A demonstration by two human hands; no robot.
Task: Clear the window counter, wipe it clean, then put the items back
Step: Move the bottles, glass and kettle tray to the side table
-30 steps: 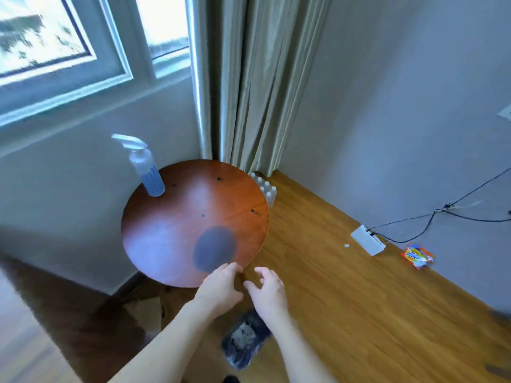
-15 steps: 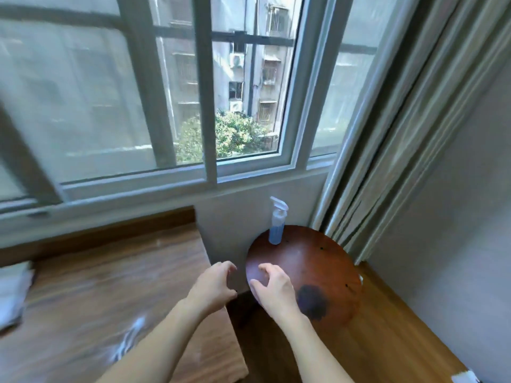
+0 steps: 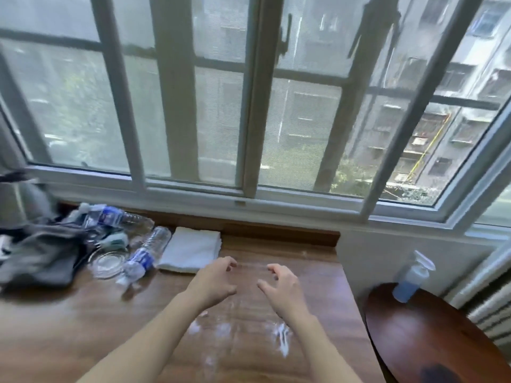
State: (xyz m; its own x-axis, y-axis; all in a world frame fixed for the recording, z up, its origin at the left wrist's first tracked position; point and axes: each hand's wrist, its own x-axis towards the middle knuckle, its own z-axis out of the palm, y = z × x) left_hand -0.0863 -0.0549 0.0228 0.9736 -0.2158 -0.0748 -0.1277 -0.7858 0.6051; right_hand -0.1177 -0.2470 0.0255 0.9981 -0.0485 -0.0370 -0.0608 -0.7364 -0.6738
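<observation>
progress: early, clearing unfinished | brown wooden counter (image 3: pixel 318 341) carries clear plastic bottles (image 3: pixel 145 251), folded white towel (image 3: pixel 190 250) | both hands' fingers loosely curled, empty: left hand (image 3: pixel 213 281), right hand (image 3: pixel 280 286)

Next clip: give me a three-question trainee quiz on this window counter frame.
1. True or false: the left hand and right hand hold nothing.
2. The folded white towel lies: A) on the round table B) on the counter C) on the floor.
3. What stands on the round table?

Key: 1 true. 2 B. 3 the spray bottle.
</observation>
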